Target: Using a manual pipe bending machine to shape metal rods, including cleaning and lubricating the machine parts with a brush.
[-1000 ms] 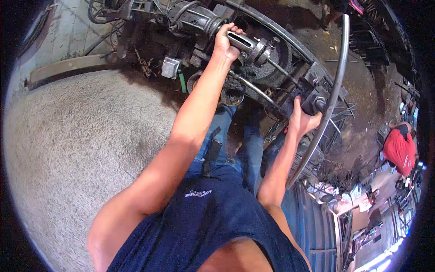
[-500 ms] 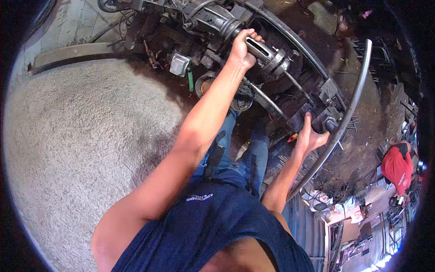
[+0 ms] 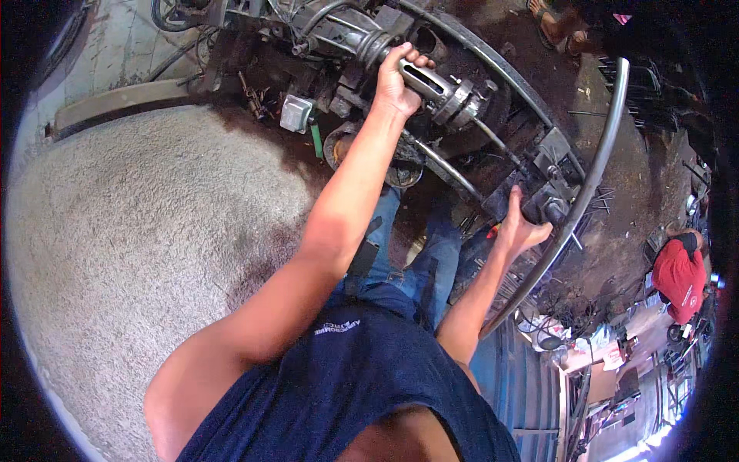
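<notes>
My left hand (image 3: 398,83) is closed round a slotted metal sleeve (image 3: 425,82) on a greasy machine, its fingers wrapping over the top. Just right of it sits a bolted round flange (image 3: 459,105), from which a thin rod (image 3: 496,141) runs to a dark metal end block (image 3: 500,198). At that block's near corner, my right hand (image 3: 522,229) grips with the thumb on one side and a finger on the other. Part of its fingers is hidden. A long curved metal pipe (image 3: 589,189) passes close to the right of this hand.
A pale rough floor (image 3: 154,231) spreads on the left, with a curb (image 3: 123,100) behind it. Next to the machine are a clear square container (image 3: 295,113) and a green object (image 3: 316,141). A person in red (image 3: 680,277) is at far right; another person's feet (image 3: 550,21) show at the top.
The whole view has shifted slightly, so the machine appears a little further left. Both hands keep their places on it. Another person's feet now show at the top.
</notes>
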A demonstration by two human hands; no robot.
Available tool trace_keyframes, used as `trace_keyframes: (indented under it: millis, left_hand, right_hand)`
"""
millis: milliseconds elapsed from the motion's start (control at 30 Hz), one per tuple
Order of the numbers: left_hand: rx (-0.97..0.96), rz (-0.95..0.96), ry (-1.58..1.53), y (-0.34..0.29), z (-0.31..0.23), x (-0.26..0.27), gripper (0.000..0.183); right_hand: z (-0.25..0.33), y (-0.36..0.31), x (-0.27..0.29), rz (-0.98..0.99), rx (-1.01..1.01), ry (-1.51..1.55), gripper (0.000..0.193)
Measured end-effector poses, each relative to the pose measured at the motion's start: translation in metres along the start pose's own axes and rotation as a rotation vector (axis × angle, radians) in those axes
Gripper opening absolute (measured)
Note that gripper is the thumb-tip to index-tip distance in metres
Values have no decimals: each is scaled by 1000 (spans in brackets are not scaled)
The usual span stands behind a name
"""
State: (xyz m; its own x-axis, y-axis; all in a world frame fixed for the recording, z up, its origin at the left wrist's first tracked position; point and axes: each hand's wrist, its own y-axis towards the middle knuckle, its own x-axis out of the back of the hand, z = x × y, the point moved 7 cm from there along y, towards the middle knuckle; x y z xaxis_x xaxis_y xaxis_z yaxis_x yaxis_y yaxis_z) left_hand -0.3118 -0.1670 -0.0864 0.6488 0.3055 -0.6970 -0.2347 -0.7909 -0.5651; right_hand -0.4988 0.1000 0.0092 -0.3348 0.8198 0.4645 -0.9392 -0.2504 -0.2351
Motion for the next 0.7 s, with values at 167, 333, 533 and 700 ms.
trace_keyframes:
  millis: [167, 333, 533, 700]
  left_hand:
    - [13, 13, 29, 1, 2, 2, 23]
    - [23, 35, 41, 2, 7, 5, 23]
    - [118, 65, 11, -17, 50, 0, 20]
    - [113, 39, 31, -18, 72, -8, 21]
  right_hand:
    - [6, -1, 6, -17, 3, -104, 51]
    - [4, 0, 10, -34, 99, 12, 47]
    - [-21, 21, 52, -84, 34, -200, 57]
    - [-33, 32, 69, -84, 42, -94, 61]
